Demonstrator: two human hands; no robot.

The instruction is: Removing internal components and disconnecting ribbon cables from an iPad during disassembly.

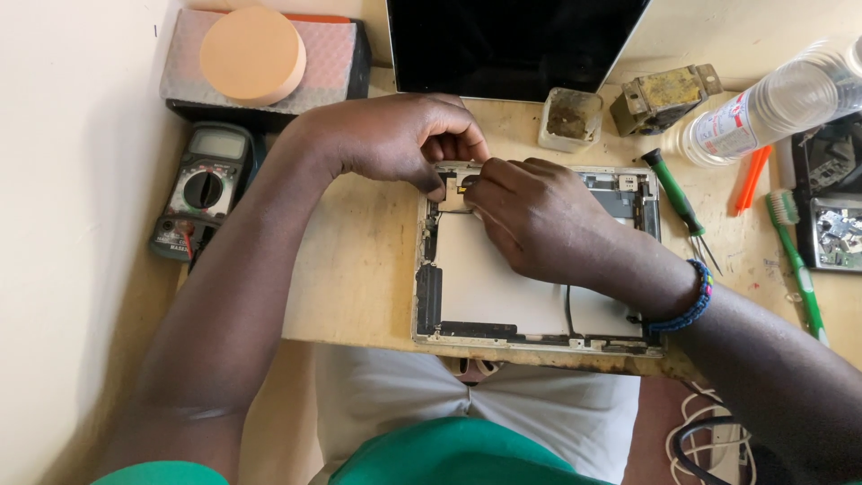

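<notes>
1. Hands: two, both pinched on a small part [456, 190] at the top left corner inside one opened tablet shell [503, 287]. The left hand [395, 139] presses with thumb and fingers together; the right hand [534, 216] nips it at the fingertips.
2. Tools: one multimeter [202, 189], one green screwdriver [675, 199], one green toothbrush [795, 256], one clear bottle [772, 103].
3. Edges: the shell's near rim overhangs the table [359, 269] edge; open room lies left of the shell.
</notes>
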